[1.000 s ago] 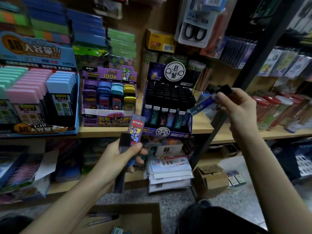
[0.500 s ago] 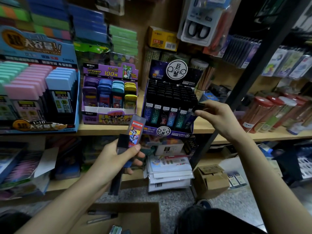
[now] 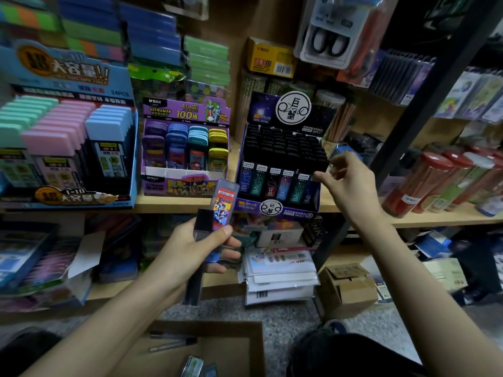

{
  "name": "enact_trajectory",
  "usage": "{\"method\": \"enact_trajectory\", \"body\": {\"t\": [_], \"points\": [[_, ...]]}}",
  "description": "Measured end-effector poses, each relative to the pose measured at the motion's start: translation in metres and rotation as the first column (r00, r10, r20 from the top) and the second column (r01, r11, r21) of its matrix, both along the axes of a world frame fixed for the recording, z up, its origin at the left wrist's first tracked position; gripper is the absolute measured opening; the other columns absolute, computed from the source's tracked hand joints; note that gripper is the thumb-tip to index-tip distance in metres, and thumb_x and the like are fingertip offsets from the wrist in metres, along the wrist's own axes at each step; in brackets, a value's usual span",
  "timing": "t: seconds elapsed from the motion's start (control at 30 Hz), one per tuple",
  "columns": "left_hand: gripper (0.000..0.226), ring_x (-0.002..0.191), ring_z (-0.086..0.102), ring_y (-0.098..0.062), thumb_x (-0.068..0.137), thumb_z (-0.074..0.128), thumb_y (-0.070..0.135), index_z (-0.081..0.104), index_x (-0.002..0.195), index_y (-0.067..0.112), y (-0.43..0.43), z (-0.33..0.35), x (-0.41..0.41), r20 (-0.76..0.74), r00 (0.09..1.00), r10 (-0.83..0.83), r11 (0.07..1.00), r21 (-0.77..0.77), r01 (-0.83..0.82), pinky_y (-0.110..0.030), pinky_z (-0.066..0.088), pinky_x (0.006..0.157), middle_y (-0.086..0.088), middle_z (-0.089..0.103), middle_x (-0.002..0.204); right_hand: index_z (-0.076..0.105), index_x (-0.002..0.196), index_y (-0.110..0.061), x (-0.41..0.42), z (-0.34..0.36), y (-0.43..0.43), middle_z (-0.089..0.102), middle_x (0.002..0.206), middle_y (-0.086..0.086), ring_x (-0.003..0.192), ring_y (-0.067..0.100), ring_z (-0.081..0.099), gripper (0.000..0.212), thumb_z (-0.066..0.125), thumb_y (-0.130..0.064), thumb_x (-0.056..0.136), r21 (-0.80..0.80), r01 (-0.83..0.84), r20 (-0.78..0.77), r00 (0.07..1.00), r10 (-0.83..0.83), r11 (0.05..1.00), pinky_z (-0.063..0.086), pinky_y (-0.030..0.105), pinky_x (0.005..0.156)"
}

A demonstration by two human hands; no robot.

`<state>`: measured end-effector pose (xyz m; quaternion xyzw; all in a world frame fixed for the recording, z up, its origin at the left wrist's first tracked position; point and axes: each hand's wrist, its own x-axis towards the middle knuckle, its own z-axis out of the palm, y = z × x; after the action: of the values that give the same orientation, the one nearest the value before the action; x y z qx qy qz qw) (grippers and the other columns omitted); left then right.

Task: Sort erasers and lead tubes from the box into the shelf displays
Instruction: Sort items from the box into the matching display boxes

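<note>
My left hand (image 3: pixel 185 248) grips a bunch of lead tubes below the shelf edge: a red-labelled tube (image 3: pixel 224 204) sticks up, and a long black tube (image 3: pixel 200 240) runs down past my palm. My right hand (image 3: pixel 345 183) hovers with loose fingers at the front right corner of the black constellation lead display (image 3: pixel 283 148), holding nothing. The purple lead display (image 3: pixel 185 148) stands to its left. A large blue display (image 3: pixel 65 137) of pastel-capped cases fills the far left. The open cardboard box (image 3: pixel 239 349) lies below, with a few tubes (image 3: pixel 192 365) inside.
A black shelf post (image 3: pixel 408 126) slants up just right of my right hand. Red-lidded pencil jars (image 3: pixel 424 180) stand on the shelf at right. On the lower level sit stacked packets (image 3: pixel 277 276) and a small cardboard carton (image 3: pixel 345 287).
My right hand brought a blue lead tube down to the black display's front right corner, let it go there, and now has loose fingers. My left hand has barely moved.
</note>
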<state>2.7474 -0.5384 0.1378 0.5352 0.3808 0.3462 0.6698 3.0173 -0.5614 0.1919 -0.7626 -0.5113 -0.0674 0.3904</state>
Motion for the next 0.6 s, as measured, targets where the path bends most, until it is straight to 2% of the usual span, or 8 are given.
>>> {"method": "enact_trajectory", "body": {"t": [0.07,0.13,0.23,0.33,0.4,0.47,0.53,0.6], "points": [[0.017,0.071,0.072,-0.019,0.087,0.061,0.021,0.059,0.101,0.011,-0.001,0.002,-0.003,0.003,1.000,0.003,1.000,0.001,-0.003,-0.021,0.053,0.047,-0.005,0.075,0.080,0.054,0.105,-0.004,-0.018,0.007,-0.006,0.053,0.096,0.006,0.083,0.015,0.050,0.028,0.065,-0.024,0.088,0.098,-0.017,0.142,0.990,0.003,0.995,0.040,0.024,0.073],[0.014,0.069,0.072,-0.018,0.087,0.061,0.020,0.059,0.099,0.012,-0.001,0.003,-0.006,0.001,1.000,0.004,1.000,0.008,-0.004,-0.021,0.053,0.047,-0.005,0.075,0.079,0.056,0.102,-0.008,-0.047,0.013,-0.008,0.054,0.093,0.001,0.079,0.009,0.049,0.020,0.060,-0.023,0.090,0.165,-0.140,0.131,0.984,0.119,0.976,0.037,0.016,0.069],[0.011,0.062,0.070,-0.015,0.087,0.062,0.018,0.059,0.096,0.013,-0.003,0.006,-0.012,-0.014,0.999,-0.035,0.999,0.023,0.035,-0.021,0.051,0.043,-0.005,0.074,0.076,0.058,0.099,-0.018,-0.102,0.012,-0.006,0.060,0.085,-0.004,0.075,0.007,0.055,0.014,0.057,-0.030,0.091,0.091,-0.357,-0.247,0.896,0.368,0.930,0.043,0.014,0.065],[0.011,0.060,0.069,-0.015,0.086,0.062,0.015,0.060,0.096,0.011,-0.005,0.009,-0.019,-0.021,0.996,-0.088,0.996,0.025,0.088,-0.021,0.050,0.043,-0.007,0.073,0.074,0.057,0.107,-0.016,-0.138,0.000,-0.001,0.060,0.086,-0.005,0.072,0.001,0.056,0.020,0.058,-0.028,0.091,-0.018,-0.517,-0.547,0.722,0.424,0.856,0.043,0.015,0.061],[0.012,0.062,0.069,-0.015,0.087,0.062,0.015,0.060,0.098,0.011,-0.006,0.011,-0.027,-0.028,0.993,-0.110,0.994,0.023,0.111,-0.021,0.050,0.043,-0.007,0.073,0.074,0.057,0.108,-0.012,-0.149,-0.004,0.002,0.060,0.083,-0.005,0.065,-0.004,0.055,0.018,0.060,-0.017,0.091,-0.005,-0.588,-0.637,0.625,0.450,0.809,0.041,0.010,0.056],[0.015,0.063,0.070,-0.015,0.087,0.062,0.017,0.060,0.100,0.011,-0.006,0.013,-0.036,-0.031,0.993,-0.116,0.993,0.020,0.116,-0.020,0.050,0.044,-0.006,0.074,0.076,0.060,0.097,-0.009,-0.155,-0.002,0.004,0.060,0.077,0.000,0.061,0.000,0.054,0.007,0.060,-0.009,0.090,0.070,-0.605,-0.685,0.549,0.480,0.793,0.040,0.012,0.053],[0.018,0.063,0.070,-0.013,0.085,0.063,0.019,0.061,0.102,0.014,-0.003,0.016,-0.047,-0.011,0.997,-0.070,0.997,0.024,0.070,-0.020,0.049,0.044,-0.005,0.075,0.080,0.059,0.087,-0.011,-0.160,0.003,0.006,0.061,0.075,0.004,0.061,0.006,0.056,0.004,0.061,-0.008,0.089,0.148,-0.560,-0.704,0.519,0.485,0.815,0.043,0.015,0.052],[0.017,0.060,0.068,-0.010,0.085,0.064,0.019,0.062,0.101,0.016,0.004,0.018,-0.059,0.021,0.999,0.037,0.998,0.041,-0.037,-0.018,0.045,0.040,-0.003,0.075,0.081,0.057,0.083,-0.012,-0.164,0.006,0.009,0.061,0.071,0.005,0.053,0.006,0.057,0.008,0.060,-0.008,0.090,0.227,-0.495,-0.765,0.443,0.468,0.839,0.044,0.015,0.045]]}}
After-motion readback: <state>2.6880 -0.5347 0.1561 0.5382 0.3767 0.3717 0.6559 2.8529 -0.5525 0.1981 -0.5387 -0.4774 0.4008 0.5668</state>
